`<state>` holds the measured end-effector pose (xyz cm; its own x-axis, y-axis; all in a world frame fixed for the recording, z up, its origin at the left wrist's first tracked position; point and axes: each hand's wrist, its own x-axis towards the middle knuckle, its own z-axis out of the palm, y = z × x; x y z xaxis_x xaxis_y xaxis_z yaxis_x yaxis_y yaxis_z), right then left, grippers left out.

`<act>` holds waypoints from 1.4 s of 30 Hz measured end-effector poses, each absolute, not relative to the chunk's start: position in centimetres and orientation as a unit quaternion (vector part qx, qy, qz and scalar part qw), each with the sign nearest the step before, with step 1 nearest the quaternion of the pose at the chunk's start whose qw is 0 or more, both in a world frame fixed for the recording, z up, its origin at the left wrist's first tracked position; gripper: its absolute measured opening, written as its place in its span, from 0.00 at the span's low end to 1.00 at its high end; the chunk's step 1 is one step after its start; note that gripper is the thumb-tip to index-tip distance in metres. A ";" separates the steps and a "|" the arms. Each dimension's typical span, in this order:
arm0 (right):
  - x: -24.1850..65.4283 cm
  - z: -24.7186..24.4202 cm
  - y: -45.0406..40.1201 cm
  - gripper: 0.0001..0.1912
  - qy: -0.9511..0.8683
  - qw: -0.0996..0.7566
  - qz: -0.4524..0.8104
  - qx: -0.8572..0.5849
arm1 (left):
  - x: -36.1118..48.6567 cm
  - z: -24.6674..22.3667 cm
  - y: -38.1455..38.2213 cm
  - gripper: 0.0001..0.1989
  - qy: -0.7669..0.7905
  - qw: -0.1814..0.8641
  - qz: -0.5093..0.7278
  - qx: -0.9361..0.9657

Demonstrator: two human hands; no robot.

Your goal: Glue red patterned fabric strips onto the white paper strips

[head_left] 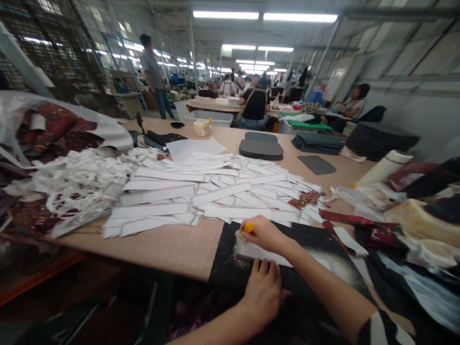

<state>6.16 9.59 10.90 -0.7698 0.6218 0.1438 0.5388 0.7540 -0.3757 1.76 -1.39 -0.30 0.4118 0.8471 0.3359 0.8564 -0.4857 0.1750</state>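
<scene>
My right hand (260, 232) is closed around a yellow-handled brush (248, 227), whose working end is mostly hidden by my fingers. It is over the left end of a white strip (264, 254) lying on a black sheet (224, 258). Fingers extended, my left hand (264, 287) presses its fingertips at the strip's near edge. Pale crusty residue coats the black sheet around the strip's left end. Beyond my hands spreads a wide pile of white strips (223, 194), some edged with dark red patterned cloth.
Tangled white trimmings (86, 177) and a plastic bag of red cloth (61, 124) fill the left. Behind the strips are a crusted tub (201, 127) and stacked grey panels (261, 147). Cloth scraps and a white roll (386, 167) crowd the right. Several people work farther back.
</scene>
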 end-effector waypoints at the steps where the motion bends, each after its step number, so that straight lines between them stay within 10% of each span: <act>1: 6.0 10.9 9.9 0.06 -0.925 0.140 0.141 -0.323 | 1.7 -0.4 -1.4 0.29 -0.507 0.010 -0.193 -0.840; 7: 6.4 11.0 10.1 0.06 -0.921 0.121 0.140 -0.344 | 1.7 -0.4 -1.2 0.26 -0.502 0.020 -0.204 -0.841; 21: 29.4 10.0 3.7 0.16 -0.518 0.476 0.093 -0.704 | 10.6 3.9 5.3 0.06 -0.394 -0.032 -0.184 -0.900; 42: 26.9 3.3 2.2 0.17 -0.599 0.468 0.162 -0.629 | 12.4 2.8 7.2 0.08 -0.394 -0.101 -0.241 -0.881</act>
